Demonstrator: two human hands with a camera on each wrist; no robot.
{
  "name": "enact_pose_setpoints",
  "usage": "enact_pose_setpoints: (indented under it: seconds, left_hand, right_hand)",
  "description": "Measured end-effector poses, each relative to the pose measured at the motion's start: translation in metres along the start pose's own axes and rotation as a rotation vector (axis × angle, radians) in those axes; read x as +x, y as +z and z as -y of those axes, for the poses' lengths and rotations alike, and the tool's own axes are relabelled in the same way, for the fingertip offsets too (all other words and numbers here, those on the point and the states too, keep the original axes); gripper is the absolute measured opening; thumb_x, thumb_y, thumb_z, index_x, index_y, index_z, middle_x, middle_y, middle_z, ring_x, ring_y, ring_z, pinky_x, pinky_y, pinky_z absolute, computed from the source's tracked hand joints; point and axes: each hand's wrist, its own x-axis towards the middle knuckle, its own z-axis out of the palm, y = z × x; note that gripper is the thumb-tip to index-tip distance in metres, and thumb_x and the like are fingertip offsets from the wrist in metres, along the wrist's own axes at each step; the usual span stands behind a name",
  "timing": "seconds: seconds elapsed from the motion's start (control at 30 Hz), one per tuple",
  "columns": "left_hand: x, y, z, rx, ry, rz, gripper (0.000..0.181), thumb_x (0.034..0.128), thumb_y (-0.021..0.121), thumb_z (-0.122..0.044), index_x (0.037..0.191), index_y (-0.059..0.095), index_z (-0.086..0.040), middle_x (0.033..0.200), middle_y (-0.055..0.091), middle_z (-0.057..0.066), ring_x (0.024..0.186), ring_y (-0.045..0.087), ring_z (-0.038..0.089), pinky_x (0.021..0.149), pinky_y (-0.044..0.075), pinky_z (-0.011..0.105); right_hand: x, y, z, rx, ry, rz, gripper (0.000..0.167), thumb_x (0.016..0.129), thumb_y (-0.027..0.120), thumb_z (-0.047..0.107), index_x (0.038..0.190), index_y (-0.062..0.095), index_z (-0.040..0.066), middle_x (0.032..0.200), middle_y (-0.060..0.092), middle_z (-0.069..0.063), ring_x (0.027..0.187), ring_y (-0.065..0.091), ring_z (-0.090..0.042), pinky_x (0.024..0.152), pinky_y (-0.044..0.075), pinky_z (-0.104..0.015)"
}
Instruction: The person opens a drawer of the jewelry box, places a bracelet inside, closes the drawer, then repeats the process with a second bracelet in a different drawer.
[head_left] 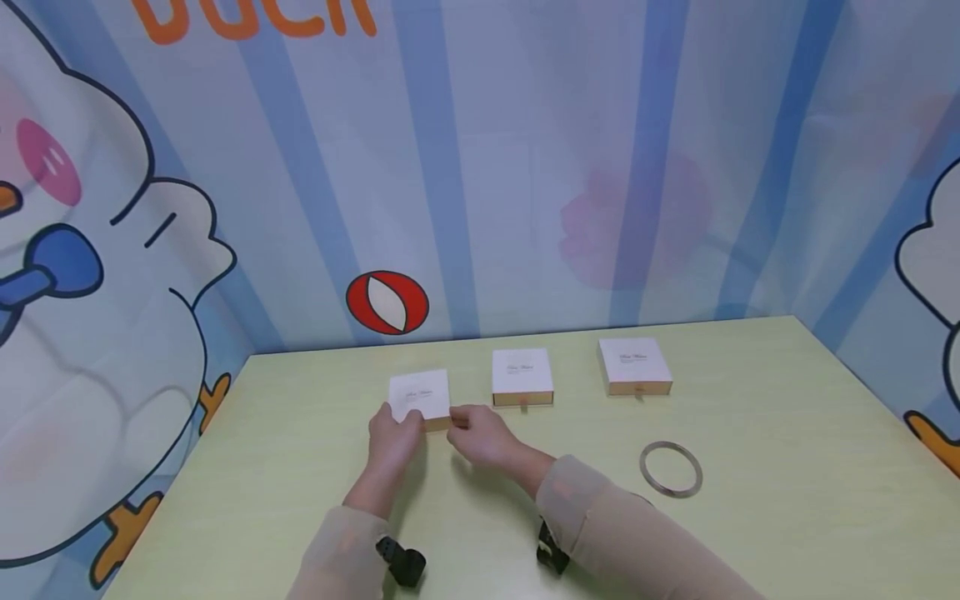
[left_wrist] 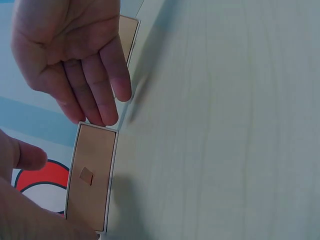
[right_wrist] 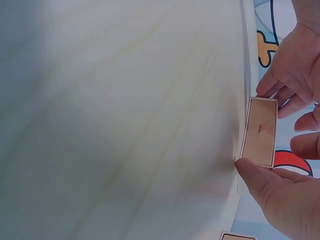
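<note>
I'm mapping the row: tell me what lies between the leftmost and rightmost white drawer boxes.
In the head view, the middle white drawer box lies between them, with the right hand at the right side of the leftmost box.

Striped backdrop point(head_left: 525, 150) (with printed red-and-white ball point(head_left: 387, 302))

The box point(head_left: 420, 392) left of centre looks like smooth matt card; the ring point(head_left: 678, 494) at lower right, smooth and faintly glossy; the table point(head_left: 787, 433), smooth wood grain; the sleeves point(head_left: 645, 533), matt cloth.
</note>
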Motion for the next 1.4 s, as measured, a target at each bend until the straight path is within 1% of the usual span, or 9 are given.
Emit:
enact_pose_setpoints:
  seconds: [0.23,0.33,0.6,1.0,1.17,1.4]
  left_hand:
    - [0.009,-0.002,0.000,0.016,0.030,0.006,0.073,0.0885,0.044,-0.017,0.146,0.010,0.012,0.153,0.010,0.031,0.143,0.012,0.041,0.117,0.014,0.048]
    - [0.013,-0.001,0.000,0.027,0.038,0.002,0.072,0.0891,0.044,-0.017,0.146,0.011,0.012,0.153,0.012,0.031,0.143,0.013,0.041,0.117,0.015,0.047]
    - [0.020,-0.001,-0.002,0.045,0.021,0.014,0.074,0.0899,0.043,-0.019,0.147,0.007,0.010,0.155,0.007,0.029,0.144,0.010,0.039,0.118,0.014,0.047]
    - [0.025,-0.001,-0.003,0.075,0.018,0.011,0.073,0.0905,0.042,-0.019,0.147,0.008,0.011,0.154,0.008,0.030,0.144,0.010,0.040,0.118,0.013,0.047]
    - [0.027,-0.001,-0.002,0.080,0.029,0.007,0.073,0.0901,0.043,-0.019,0.146,0.008,0.012,0.154,0.008,0.031,0.143,0.010,0.040,0.118,0.014,0.047]
    - [0.026,0.002,-0.003,0.114,0.025,-0.008,0.074,0.0908,0.044,-0.020,0.147,0.008,0.012,0.154,0.008,0.030,0.143,0.011,0.041,0.117,0.015,0.048]
  right_hand:
    - [0.003,0.002,0.000,0.031,-0.020,0.007,0.047,0.088,0.050,0.007,0.133,0.047,-0.009,0.133,0.054,-0.023,0.124,0.052,-0.033,0.103,0.042,-0.043]
    - [0.005,0.002,0.000,0.039,-0.011,0.009,0.048,0.089,0.050,0.007,0.134,0.046,-0.009,0.134,0.053,-0.023,0.125,0.051,-0.033,0.104,0.042,-0.043]
    - [0.008,0.002,0.004,0.058,0.033,0.018,0.050,0.090,0.050,0.008,0.137,0.043,-0.007,0.138,0.050,-0.021,0.128,0.048,-0.032,0.106,0.040,-0.042]
    - [0.015,0.003,0.004,0.075,0.049,0.028,0.050,0.090,0.049,0.008,0.137,0.043,-0.007,0.138,0.050,-0.021,0.127,0.048,-0.032,0.105,0.041,-0.042]
    - [0.016,0.003,0.003,0.072,0.044,0.038,0.051,0.090,0.049,0.008,0.138,0.042,-0.007,0.139,0.049,-0.021,0.128,0.047,-0.032,0.106,0.040,-0.041]
    - [0.013,-0.001,0.005,0.061,0.044,0.045,0.051,0.090,0.049,0.009,0.138,0.042,-0.005,0.141,0.048,-0.020,0.129,0.047,-0.032,0.105,0.041,-0.042]
